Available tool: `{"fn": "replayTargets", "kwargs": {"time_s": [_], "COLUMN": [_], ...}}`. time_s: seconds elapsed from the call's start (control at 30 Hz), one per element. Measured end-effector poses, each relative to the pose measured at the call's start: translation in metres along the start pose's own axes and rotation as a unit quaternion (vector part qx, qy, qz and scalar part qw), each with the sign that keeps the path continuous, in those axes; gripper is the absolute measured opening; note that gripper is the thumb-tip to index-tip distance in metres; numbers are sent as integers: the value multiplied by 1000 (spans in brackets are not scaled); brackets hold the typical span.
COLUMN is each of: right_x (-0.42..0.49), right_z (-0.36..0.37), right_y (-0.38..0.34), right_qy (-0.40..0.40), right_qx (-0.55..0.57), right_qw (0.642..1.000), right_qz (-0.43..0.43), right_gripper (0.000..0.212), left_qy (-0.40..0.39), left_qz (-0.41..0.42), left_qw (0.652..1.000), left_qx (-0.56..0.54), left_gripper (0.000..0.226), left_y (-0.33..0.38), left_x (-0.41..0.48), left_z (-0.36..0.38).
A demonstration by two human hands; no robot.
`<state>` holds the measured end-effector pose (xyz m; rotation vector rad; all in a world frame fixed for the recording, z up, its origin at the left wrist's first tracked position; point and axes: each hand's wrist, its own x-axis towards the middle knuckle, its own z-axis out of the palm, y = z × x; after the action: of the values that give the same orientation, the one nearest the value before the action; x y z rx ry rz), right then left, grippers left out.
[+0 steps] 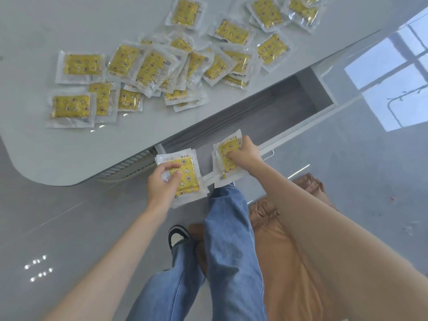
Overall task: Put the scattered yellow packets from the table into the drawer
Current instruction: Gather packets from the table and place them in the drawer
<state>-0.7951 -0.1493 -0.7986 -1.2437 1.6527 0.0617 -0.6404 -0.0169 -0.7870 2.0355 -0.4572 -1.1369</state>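
Observation:
Several yellow packets [152, 66] in clear wrappers lie scattered and overlapping on the white table [46, 154]. Under the table's edge a grey drawer [266, 107] stands pulled out. My left hand [163, 185] grips a small stack of yellow packets [187, 177] over the drawer's near left corner. My right hand [245, 154] grips a second stack of yellow packets [228, 156] over the drawer's front edge. Both stacks are tilted, and my fingers cover part of each.
The drawer's white front [301, 130] with its handle juts toward me. My legs in blue jeans [229, 228] and a black-and-white shoe [177, 234] stand on the glossy grey floor [69, 228]. A tan garment [289, 262] hangs at the right.

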Motion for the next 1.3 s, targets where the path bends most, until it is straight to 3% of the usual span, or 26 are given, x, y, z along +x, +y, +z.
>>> {"fn": "replayTargets", "kwargs": {"time_s": [0.37,0.6,0.87,0.93,1.03,1.2,1.3], "right_x": [-14,19,82,96,115,136,138], "right_z": [15,19,32,38,48,58,62], "right_y": [9,0,11,9,3,-2,0], "right_qy": [38,24,-28,-37,-48,-55,-38], "right_qx": [-58,25,44,62,77,106,101], "right_qw": [997,999,998,996,995,993,994], "right_qz": [29,24,43,52,44,23,12], "right_gripper": [36,47,72,65,35,39,58], "left_qy": [-18,12,30,32,39,9,36], "left_qz": [-50,-44,-59,-72,-82,-51,0], "left_qw": [998,998,996,994,993,999,996], "left_qx": [-28,-37,-59,-71,-80,0,85], "left_gripper": [24,13,12,16,21,41,54], "left_y": [-25,-29,-38,-42,-53,-66,-65], "left_x": [1,28,88,102,122,143,138], "left_z": [4,24,70,74,75,78,82]}}
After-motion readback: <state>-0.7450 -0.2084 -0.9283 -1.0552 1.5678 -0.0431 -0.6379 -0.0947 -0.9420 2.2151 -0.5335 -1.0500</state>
